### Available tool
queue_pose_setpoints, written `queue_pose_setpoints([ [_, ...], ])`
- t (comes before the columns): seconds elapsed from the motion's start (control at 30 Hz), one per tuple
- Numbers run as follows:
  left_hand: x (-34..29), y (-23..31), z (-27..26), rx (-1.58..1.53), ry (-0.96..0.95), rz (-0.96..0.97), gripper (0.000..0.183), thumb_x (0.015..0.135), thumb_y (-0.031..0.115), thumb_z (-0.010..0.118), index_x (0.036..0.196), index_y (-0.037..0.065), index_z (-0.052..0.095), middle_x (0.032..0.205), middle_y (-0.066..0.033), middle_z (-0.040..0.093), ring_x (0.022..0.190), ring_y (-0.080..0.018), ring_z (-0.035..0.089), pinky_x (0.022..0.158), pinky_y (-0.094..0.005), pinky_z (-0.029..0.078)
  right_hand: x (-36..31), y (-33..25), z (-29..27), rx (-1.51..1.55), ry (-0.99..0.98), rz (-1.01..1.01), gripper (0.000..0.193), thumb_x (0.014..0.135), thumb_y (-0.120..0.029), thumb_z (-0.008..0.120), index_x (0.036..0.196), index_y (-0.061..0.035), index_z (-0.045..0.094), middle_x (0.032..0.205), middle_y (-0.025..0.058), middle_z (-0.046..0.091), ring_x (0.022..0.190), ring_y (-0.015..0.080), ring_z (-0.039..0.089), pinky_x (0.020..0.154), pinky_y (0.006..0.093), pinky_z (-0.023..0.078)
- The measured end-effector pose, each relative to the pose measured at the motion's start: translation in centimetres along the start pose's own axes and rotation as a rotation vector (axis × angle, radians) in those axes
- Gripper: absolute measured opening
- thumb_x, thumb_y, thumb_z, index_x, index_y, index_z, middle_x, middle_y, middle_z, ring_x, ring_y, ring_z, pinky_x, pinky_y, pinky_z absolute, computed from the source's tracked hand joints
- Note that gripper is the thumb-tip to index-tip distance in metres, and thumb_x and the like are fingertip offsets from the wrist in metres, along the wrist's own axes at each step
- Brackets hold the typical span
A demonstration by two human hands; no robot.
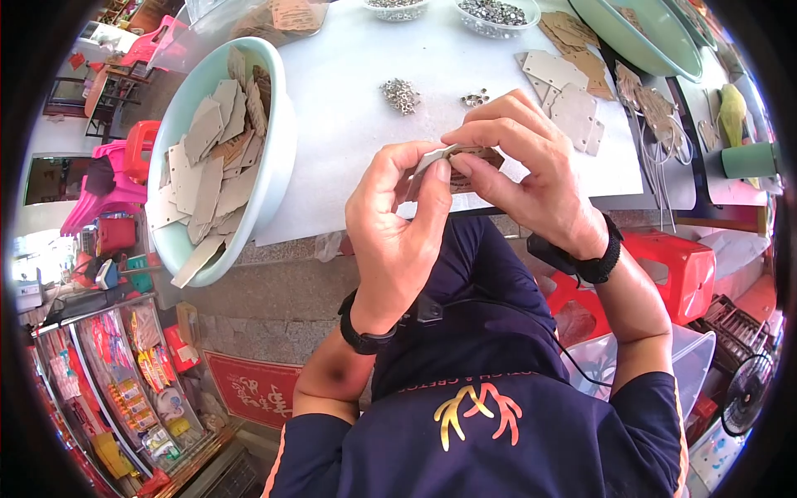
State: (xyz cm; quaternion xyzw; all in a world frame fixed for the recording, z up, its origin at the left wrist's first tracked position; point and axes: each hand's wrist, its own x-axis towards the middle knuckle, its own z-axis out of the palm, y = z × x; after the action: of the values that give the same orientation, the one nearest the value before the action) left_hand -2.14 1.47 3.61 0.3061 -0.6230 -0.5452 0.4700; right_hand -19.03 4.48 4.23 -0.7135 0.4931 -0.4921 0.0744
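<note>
At the near edge of the white-covered table [332,108], both my hands are closed around a small piece of cardboard [475,176], grey on one side and printed brown on the other. My left hand [394,224] pinches its left part between thumb and fingers. The thumb and fingertips of my right hand [535,170] meet at its upper edge; whether a small metal part sits between them is hidden. Beyond my hands lie a heap of small silvery metal rings [401,96] and a smaller cluster of rings [475,99]. Flat grey cardboard pieces with punched holes [574,114] rest beside my right hand.
A pale blue basin [282,158] full of cardboard pieces stands left. Clear bowls of metal parts [498,18] sit at the far edge. Right are a green basin [664,41], looped white cords [660,166] and a green cup [747,161]. A red stool [672,270] stands below.
</note>
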Motion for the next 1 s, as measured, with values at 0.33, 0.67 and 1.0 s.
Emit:
queue_pose_setpoints([
  [0.33,0.2,0.7,-0.5,-0.175,-0.073,-0.296,0.016,0.097,0.004,0.057,0.111,-0.004,0.056,0.093,-0.0028,0.062,0.081,-0.0028,0.056,0.070,-0.0180,0.046,-0.3,0.1,-0.2,0.101,-0.096,0.208,0.013,0.079,-0.004,0.071,0.090,0.0008,0.067,0.086,0.0091,0.066,0.078,0.0175,0.062,0.072,0.0291,0.049],
  [0.67,0.3,-0.3,-0.3,0.061,-0.116,-0.105,0.013,0.094,0.002,0.058,0.105,-0.002,0.051,0.086,-0.0057,0.061,0.072,-0.0053,0.057,0.061,-0.0222,0.047,-0.6,0.7,0.6,0.159,-0.064,0.255,0.016,0.079,-0.014,0.070,0.088,-0.0017,0.066,0.073,0.0097,0.060,0.067,0.0213,0.059,0.063,0.0318,0.049],
  [1.0,0.4,0.0,-0.6,0.180,-0.171,-0.047,0.013,0.093,0.000,0.056,0.105,-0.002,0.049,0.080,-0.0095,0.062,0.068,-0.0102,0.061,0.059,-0.0248,0.050,-0.6,0.8,0.5,0.216,-0.161,0.327,0.019,0.080,-0.016,0.065,0.086,0.0007,0.060,0.070,0.0099,0.055,0.061,0.0190,0.052,0.057,0.0320,0.046],
])
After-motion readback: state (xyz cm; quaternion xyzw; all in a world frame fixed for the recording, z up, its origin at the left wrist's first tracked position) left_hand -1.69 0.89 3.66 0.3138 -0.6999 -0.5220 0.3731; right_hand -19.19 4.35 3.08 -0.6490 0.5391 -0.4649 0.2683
